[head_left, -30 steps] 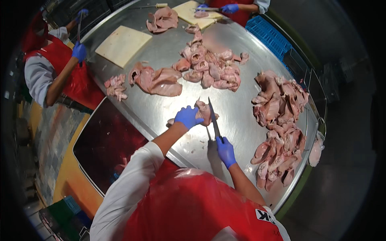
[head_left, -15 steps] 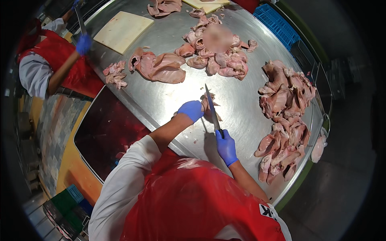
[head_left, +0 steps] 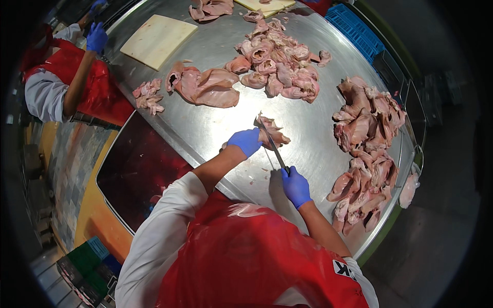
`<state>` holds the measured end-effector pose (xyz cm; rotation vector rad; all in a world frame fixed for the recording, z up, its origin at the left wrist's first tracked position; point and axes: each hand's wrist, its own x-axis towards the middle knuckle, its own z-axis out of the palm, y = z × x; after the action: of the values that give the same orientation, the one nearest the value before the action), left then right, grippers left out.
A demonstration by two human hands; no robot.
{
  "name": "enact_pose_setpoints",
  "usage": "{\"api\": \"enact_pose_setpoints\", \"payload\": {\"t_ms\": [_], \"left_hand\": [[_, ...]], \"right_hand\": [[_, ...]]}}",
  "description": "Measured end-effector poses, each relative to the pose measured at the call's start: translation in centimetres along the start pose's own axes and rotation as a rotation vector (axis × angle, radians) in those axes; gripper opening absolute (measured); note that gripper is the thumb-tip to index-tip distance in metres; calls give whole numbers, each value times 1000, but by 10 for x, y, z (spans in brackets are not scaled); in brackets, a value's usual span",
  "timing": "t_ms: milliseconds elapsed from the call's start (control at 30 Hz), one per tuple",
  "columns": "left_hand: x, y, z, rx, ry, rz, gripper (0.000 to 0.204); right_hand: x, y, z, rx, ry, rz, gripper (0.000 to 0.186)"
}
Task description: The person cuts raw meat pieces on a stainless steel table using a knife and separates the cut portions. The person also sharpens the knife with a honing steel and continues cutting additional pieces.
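Observation:
On the steel table in front of me lies a small pale pink piece of raw meat [head_left: 278,136]. My left hand [head_left: 246,141], in a blue glove, is closed on its left end and presses it near the tabletop. With fingers wrapped round the black handle, my right hand [head_left: 296,187], also blue-gloved, grips a long narrow knife [head_left: 276,151]. The blade slants up and left across the piece, its tip near the far edge. Whether the blade has gone into the meat cannot be made out.
A meat heap [head_left: 282,64] lies ahead, another heap [head_left: 367,154] at right. A large opened piece [head_left: 205,87] and small scraps [head_left: 148,96] lie left of centre, near a white cutting board [head_left: 158,41]. A dark red bin [head_left: 138,169] adjoins the table. A co-worker [head_left: 77,77] stands far left.
The blade has swung leftward over the meat, and my right hand has shifted slightly right. More of the piece shows right of the blade. The co-worker's gloved hand has risen.

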<state>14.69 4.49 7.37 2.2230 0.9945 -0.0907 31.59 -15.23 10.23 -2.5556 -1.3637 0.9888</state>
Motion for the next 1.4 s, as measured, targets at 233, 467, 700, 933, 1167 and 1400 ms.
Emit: {"api": "enact_pose_setpoints", "payload": {"t_ms": [233, 467, 700, 933, 1167, 1400], "left_hand": [[0, 0, 16, -46, 24, -35, 28], [4, -9, 34, 20, 32, -17, 24], [-1, -26, 56, -6, 49, 35, 29], [-3, -19, 45, -74, 49, -33, 37], [2, -26, 45, -121, 7, -117, 37], [6, -32, 54, -205, 13, -105, 44]], "right_hand": [[-14, 3, -14, -134, -74, -3, 44], [-2, 1, -21, -167, -145, 12, 46], [22, 5, -12, -177, -154, -91, 45], [72, -53, 9, -29, -82, -119, 47], [-12, -8, -20, -154, -228, 52, 46], [39, -27, 27, -44, -83, -25, 44]]}}
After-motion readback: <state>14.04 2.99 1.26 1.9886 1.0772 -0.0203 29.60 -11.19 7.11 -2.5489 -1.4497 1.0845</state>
